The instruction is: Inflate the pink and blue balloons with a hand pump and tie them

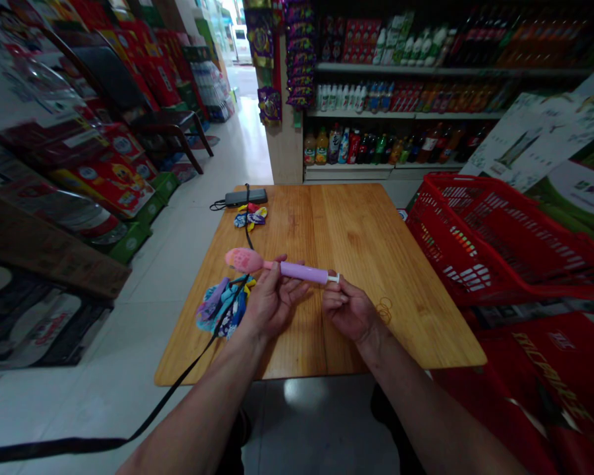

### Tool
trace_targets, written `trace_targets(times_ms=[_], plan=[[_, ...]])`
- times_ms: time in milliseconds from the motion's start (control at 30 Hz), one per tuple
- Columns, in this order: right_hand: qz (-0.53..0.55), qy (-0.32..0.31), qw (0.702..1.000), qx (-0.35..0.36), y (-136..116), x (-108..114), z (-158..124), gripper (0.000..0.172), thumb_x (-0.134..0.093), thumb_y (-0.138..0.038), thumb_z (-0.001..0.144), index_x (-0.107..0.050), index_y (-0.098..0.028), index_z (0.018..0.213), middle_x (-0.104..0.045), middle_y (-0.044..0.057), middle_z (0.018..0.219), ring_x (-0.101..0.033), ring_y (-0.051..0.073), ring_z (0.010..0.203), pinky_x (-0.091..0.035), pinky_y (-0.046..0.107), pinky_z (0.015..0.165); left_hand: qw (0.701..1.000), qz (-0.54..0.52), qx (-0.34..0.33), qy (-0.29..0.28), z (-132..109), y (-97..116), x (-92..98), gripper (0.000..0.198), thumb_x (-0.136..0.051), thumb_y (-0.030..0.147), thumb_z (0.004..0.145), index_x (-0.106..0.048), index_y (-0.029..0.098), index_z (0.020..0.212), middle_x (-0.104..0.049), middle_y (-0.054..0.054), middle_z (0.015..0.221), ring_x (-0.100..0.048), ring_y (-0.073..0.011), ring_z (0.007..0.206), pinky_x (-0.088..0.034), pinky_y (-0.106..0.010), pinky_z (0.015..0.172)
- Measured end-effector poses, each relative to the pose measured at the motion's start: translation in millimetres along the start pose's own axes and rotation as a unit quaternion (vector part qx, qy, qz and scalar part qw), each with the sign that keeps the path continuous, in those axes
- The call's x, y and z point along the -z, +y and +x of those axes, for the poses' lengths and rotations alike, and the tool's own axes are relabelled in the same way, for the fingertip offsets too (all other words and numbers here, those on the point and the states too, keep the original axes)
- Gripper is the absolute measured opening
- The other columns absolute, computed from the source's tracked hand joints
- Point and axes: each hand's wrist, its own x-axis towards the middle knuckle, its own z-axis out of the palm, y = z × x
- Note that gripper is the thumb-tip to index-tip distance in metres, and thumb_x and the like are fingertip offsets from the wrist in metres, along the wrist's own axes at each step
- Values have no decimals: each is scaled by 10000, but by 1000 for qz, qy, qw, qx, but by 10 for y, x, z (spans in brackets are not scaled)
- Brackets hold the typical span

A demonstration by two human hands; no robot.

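Observation:
A purple balloon pump (304, 272) lies level above the table, with a small, partly filled pink balloon (244, 260) on its left end. Around the balloon's neck and the pump's nozzle end, my left hand (273, 297) is closed, thumb on top and the other fingers beneath. My right hand (345, 302) grips the white plunger handle (333, 278) at the pump's right end; only a short length of plunger shows. Limp blue, purple and yellow balloons (222, 307) lie in a pile left of my left forearm.
On the wooden table (327, 224) are more flat balloons (250, 216), a dark grey power bank (246, 196) and several rubber bands (384, 310). A black strap (173, 389) crosses the left side. A red basket (475, 244) stands at the right, shelves of drinks (376, 145) behind.

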Motion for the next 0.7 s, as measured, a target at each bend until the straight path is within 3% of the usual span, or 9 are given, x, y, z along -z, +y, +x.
trace_targets(times_ms=[200,400,533,700], plan=[[40,5,999,-20,82,-16,-11,217,-388,-196,1090,-598,-145,1099,-624,-20,769,-524,18,507,-504,144,526,999,-26,18,8,-17,-57,17,328,-554,301,1008,-574,206,1322,-704,-161,1184,-746,-222,932,-634,-332,750],[77,-20,997,-21,118,-106,65,282,-331,-209,1104,-595,-126,1052,-565,-29,713,-491,24,492,-477,152,509,997,-72,20,36,-8,-78,36,241,-489,282,1039,-626,162,1197,-701,-138,1191,-733,-211,981,-635,-324,778],[30,-12,999,-26,-45,-140,80,210,-397,-163,1067,-599,-136,1016,-534,-46,678,-464,29,481,-455,158,501,998,-58,-3,31,52,31,74,242,-499,289,1034,-641,160,1181,-717,-135,1141,-738,-199,926,-633,-314,759],[11,-3,999,33,-330,-181,35,237,-375,-154,1065,-607,-142,1021,-524,-57,650,-449,32,452,-414,153,457,996,-43,-75,36,123,203,116,222,-531,293,1021,-660,168,1151,-722,-115,1103,-733,-183,932,-621,-332,819]])
